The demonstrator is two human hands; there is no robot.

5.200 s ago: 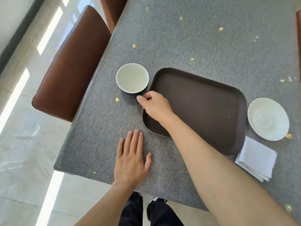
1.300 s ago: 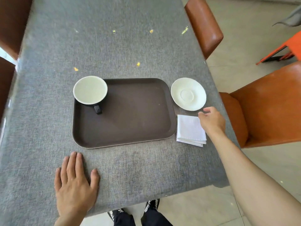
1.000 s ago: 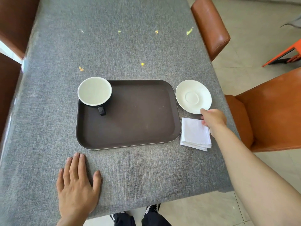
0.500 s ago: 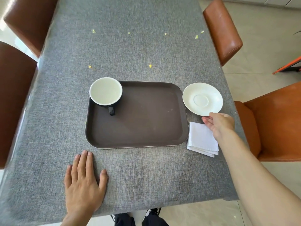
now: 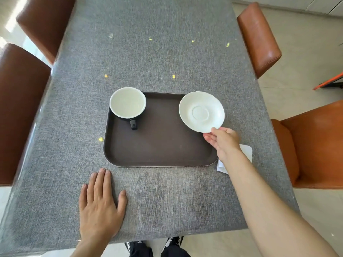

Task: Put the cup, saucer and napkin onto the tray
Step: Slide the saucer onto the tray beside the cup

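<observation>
A dark brown tray (image 5: 159, 145) lies on the grey table. A black cup (image 5: 127, 104) with a white inside stands in the tray's far left corner, handle toward me. My right hand (image 5: 223, 140) pinches the near rim of the white saucer (image 5: 201, 111), which hangs over the tray's far right corner. The white folded napkin (image 5: 246, 152) lies on the table right of the tray, mostly hidden by my right wrist. My left hand (image 5: 101, 208) rests flat on the table near the front edge, fingers apart, holding nothing.
The grey tablecloth (image 5: 157, 52) carries small yellow specks. Brown chairs (image 5: 22, 101) stand on the left, orange-brown chairs (image 5: 315, 145) on the right, another (image 5: 259, 38) at the far right. My feet show below the table's front edge.
My right hand took hold of the saucer's rim, lifted it off the table and moved it left over the tray. The cup stands on the tray since the earliest frame. The left hand stayed flat.
</observation>
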